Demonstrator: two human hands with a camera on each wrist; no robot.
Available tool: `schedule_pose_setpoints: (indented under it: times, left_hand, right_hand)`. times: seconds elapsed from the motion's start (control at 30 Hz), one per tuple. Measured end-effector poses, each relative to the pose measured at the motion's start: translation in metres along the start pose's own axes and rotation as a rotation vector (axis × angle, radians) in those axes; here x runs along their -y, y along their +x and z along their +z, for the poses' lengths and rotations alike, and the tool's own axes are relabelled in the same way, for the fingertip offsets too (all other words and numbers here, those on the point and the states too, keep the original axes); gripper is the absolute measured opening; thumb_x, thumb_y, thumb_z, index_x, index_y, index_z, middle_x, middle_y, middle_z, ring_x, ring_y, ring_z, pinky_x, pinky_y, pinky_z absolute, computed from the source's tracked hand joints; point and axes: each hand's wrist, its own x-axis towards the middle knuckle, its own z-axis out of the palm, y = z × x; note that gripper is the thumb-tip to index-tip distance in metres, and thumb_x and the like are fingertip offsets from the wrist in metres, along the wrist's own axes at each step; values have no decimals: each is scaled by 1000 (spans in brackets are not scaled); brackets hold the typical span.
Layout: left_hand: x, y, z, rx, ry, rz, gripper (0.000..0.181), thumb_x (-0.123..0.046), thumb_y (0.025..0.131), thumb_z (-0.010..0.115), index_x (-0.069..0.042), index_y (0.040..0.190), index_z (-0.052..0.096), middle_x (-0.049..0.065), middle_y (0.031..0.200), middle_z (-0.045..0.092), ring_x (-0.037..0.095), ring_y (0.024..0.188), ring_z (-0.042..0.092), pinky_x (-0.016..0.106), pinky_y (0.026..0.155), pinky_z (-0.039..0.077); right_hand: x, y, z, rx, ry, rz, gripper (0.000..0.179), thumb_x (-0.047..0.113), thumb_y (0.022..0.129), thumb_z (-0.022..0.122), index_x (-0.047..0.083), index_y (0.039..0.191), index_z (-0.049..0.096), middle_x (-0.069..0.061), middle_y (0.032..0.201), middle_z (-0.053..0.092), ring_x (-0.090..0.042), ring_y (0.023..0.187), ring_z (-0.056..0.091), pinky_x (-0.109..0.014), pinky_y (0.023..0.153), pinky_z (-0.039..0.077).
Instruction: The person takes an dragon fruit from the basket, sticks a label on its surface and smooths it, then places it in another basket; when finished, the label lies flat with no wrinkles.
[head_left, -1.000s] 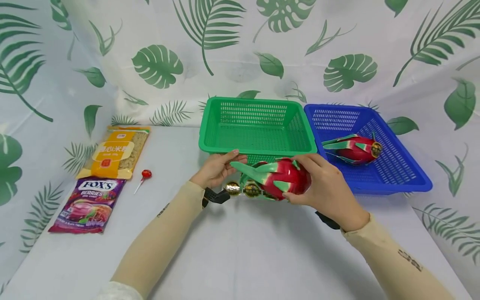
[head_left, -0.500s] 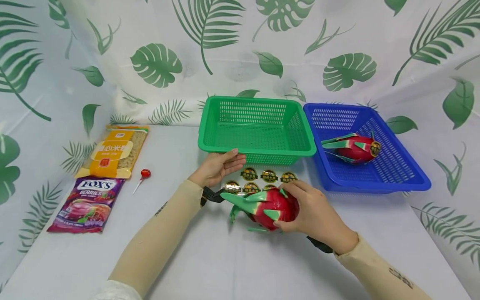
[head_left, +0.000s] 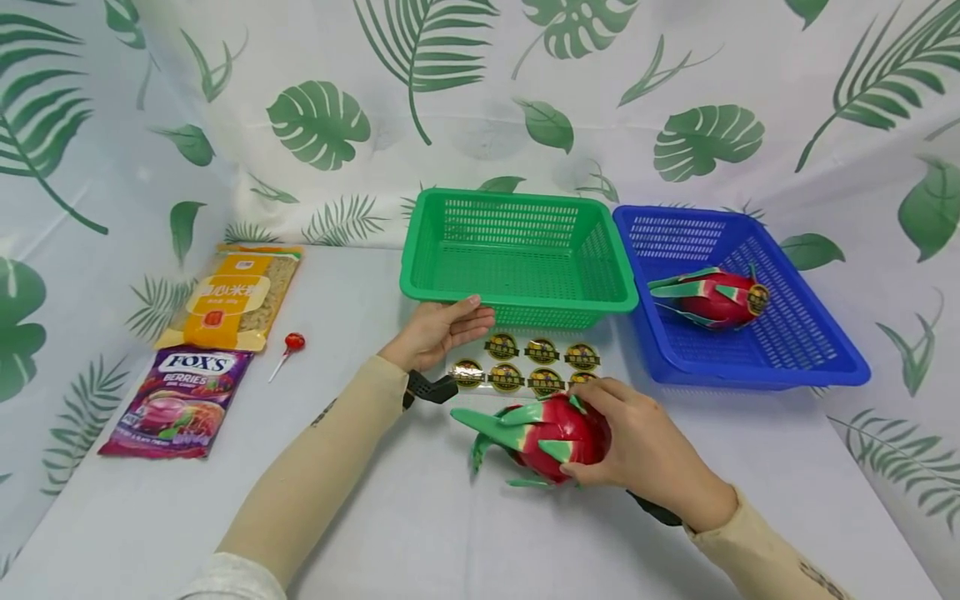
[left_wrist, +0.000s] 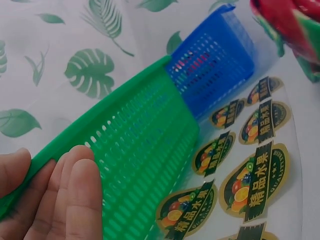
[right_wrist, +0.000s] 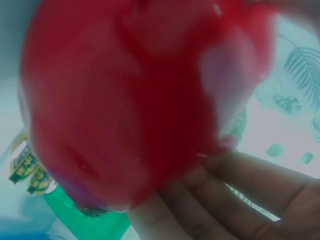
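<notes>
My right hand [head_left: 660, 454] grips the rounded end of a red dragon fruit [head_left: 562, 442], thumb on the near side and fingers over the far side. The fruit's green tips point left, low over the white table. It fills much of the right wrist view, where my fingers [right_wrist: 245, 200] lie along its lower side. My left hand [head_left: 442, 333] is at the front left of the green basket [head_left: 517, 305], fingers loosely extended, overlapping the rim in the left wrist view. A clear sheet of round gold-and-black fruit stickers [head_left: 542, 351] lies between the basket and the held fruit.
A blue basket [head_left: 765, 377] at the right contains another dragon fruit [head_left: 716, 300] with a round sticker on its end. On the left lie a yellow food packet [head_left: 232, 300], a purple FOX'S candy bag [head_left: 176, 404] and a red lollipop [head_left: 294, 342]. Leaf-patterned cloth rises behind.
My right hand has brought the dragon fruit down and toward me, away from the green basket, uncovering the sticker sheet. My left hand has stayed almost in place.
</notes>
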Motion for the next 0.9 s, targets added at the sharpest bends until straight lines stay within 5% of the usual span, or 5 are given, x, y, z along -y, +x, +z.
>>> schedule_pose_setpoints:
  times: [0.23,0.6,0.7,0.9]
  left_hand:
    - [0,1,0,-10,16,7,21,-16,108,57,1,116,68,10,103,80,11,88,78,23,84,62]
    - [2,2,-1,-51,188,34,44,-21,107,59,12,136,59,31,139,62,9,90,76,24,87,62]
    - [4,1,-5,-66,399,89,44,-24,105,64,8,134,62,29,137,65,22,103,76,32,95,61]
    - [11,-2,-11,-109,1075,239,33,-30,99,70,-8,125,75,10,129,75,29,121,70,43,103,57]
  right_hand:
    - [13,2,-1,50,-26,-1,81,39,58,101,7,125,69,-6,117,69,-20,100,69,-38,80,64]
    - [18,7,6,65,-13,-7,85,44,60,100,9,130,68,-2,115,65,-16,101,62,-35,80,61]
    - [17,6,5,92,23,15,86,46,63,99,12,134,66,-2,118,65,-16,104,63,-36,82,61]
    - [-5,15,-5,172,214,53,68,53,76,89,19,132,69,7,117,70,-11,104,66,-39,88,59]
